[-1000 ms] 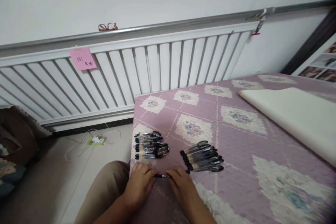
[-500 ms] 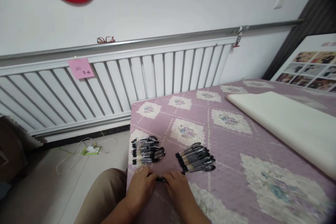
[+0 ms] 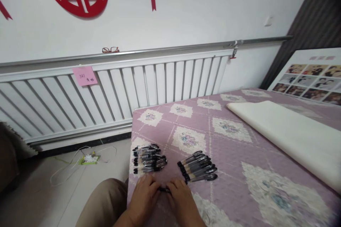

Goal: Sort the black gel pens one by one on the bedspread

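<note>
Pen [image 3: 164, 189] is between the hands, low over the cloth [image 3: 194, 117], near its left edge, running roughly crosswise. Left hand [image 3: 144, 194] has its fingers [image 3: 155, 186] pinched on one end, right hand [image 3: 179, 194] has its own pinched on the other; no real opening on either side. Only a short dark stretch shows between the grips. Can't tell if there's a joint in it, or whether the fingertips also touch the cloth.

Step in hand looks like work along the pen's length, ends pushed together or pulled apart; can't tell which. To do it well: both ends on one line, so force runs down the barrel and nothing bends mid-span. Grip close to the middle, as here; wide spacing would let it cock. Firm pinch, no crushing: the plastic is probably slick and could spin. If it binds, back off, realign, small twist, no brute force. If a tip is bare in there, go straight so it doesn't scrape.

Mind the neighbours: left pile [image 3: 149, 159] lies just beyond the left hand, right pile [image 3: 198, 167], fanned out, just beyond the right. Either would likely scatter if a knuckle clips it. Wrists low, moves short.
</note>
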`<state>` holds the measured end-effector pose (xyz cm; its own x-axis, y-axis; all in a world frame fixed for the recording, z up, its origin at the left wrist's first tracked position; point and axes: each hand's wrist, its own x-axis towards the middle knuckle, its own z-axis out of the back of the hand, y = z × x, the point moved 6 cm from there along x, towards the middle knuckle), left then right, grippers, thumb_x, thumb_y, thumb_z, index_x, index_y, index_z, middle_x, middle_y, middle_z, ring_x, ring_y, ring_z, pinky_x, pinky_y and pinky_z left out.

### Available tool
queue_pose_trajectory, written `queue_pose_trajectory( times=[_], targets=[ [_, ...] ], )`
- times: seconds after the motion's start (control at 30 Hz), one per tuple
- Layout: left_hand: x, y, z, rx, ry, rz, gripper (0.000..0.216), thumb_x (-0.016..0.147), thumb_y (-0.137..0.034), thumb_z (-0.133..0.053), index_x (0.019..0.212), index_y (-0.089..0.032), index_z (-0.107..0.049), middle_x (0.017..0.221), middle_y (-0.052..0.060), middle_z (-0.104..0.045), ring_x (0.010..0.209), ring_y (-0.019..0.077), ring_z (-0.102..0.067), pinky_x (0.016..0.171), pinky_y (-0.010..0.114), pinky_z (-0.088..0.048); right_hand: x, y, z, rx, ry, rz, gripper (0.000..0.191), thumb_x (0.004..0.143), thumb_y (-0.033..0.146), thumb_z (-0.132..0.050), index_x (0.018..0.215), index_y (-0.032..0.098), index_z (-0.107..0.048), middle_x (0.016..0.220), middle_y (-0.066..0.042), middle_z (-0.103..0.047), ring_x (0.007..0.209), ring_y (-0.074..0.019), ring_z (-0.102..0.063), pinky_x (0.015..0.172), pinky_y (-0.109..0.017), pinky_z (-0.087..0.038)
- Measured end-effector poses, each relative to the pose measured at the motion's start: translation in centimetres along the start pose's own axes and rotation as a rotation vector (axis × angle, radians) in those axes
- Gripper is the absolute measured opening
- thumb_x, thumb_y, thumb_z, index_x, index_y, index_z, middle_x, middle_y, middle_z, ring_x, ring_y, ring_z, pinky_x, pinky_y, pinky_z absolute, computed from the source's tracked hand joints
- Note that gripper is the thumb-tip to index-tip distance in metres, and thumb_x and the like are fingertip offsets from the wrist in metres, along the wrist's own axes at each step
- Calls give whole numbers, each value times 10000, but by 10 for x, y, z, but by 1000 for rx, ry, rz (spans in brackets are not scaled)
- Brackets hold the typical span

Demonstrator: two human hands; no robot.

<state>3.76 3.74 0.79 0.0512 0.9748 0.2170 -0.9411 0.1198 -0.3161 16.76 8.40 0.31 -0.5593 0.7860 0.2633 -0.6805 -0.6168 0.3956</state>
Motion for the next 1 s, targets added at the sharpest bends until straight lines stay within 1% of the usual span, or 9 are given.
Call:
queue_pose_trajectory(
  times=[0.07,0.13,0.3,0.4,0.6,0.7,0.8,0.9,1.0],
  targets=[
    [1,-1,0,8,12,1,124,845,-183,-562,900,-252,-648,939,27,-591,914,198,-514,804,328,-397,0,1,-1,-21,-7,17,232,749,56,-596,850,250,-671,919,-28,-663,887,-225,-572,774,-326,-377],
    [1,-2,-1,20,22,-3,119,845,-183,-564,884,-252,-653,924,25,-591,901,194,-516,789,321,-395,0,3,-3,-34,-13,27,204,759,75,-611,836,256,-668,907,-21,-663,878,-219,-571,753,-321,-368],
    [-1,-1,-3,-7,17,-40,199,833,-169,-577,971,-292,-647,955,11,-595,919,191,-518,813,318,-395,0,6,-7,-46,5,13,191,775,118,-636,882,271,-672,922,-13,-664,897,-221,-569,760,-329,-365],
    [-1,0,-4,-24,17,-48,199,829,-160,-579,967,-284,-649,952,17,-600,912,196,-520,816,324,-399,0,9,-8,-62,25,4,194,778,111,-628,889,263,-673,922,-19,-665,904,-221,-569,762,-328,-369],
    [-1,-2,-1,-25,32,-53,201,854,-165,-551,991,-275,-649,941,27,-600,908,208,-511,813,346,-401,1,12,2,-30,59,-11,186,781,95,-594,875,239,-662,935,-35,-662,917,-223,-571,784,-328,-388],
    [0,-2,1,-28,53,-41,177,853,-178,-556,985,-257,-644,936,30,-594,916,208,-507,821,347,-398,1,11,9,26,60,3,215,771,95,-590,908,248,-653,953,-36,-650,924,-222,-565,797,-324,-398],
    [1,-1,2,-23,61,-22,155,859,-203,-551,979,-247,-639,933,34,-591,915,207,-507,813,343,-396,2,8,13,32,59,-11,240,753,81,-599,917,246,-658,951,-43,-644,924,-229,-559,795,-322,-405],
    [2,-1,4,-22,60,-25,136,849,-208,-568,956,-244,-644,937,34,-594,911,208,-508,798,343,-390,4,7,13,6,98,-38,208,748,73,-605,867,231,-669,942,-52,-645,920,-238,-559,793,-327,-407],
    [4,-2,4,-25,62,-42,102,841,-206,-587,913,-237,-651,920,30,-597,901,205,-512,790,340,-389,6,9,12,-5,144,-49,169,776,98,-597,870,217,-671,958,-61,-643,938,-237,-562,802,-327,-406]
  ],
)
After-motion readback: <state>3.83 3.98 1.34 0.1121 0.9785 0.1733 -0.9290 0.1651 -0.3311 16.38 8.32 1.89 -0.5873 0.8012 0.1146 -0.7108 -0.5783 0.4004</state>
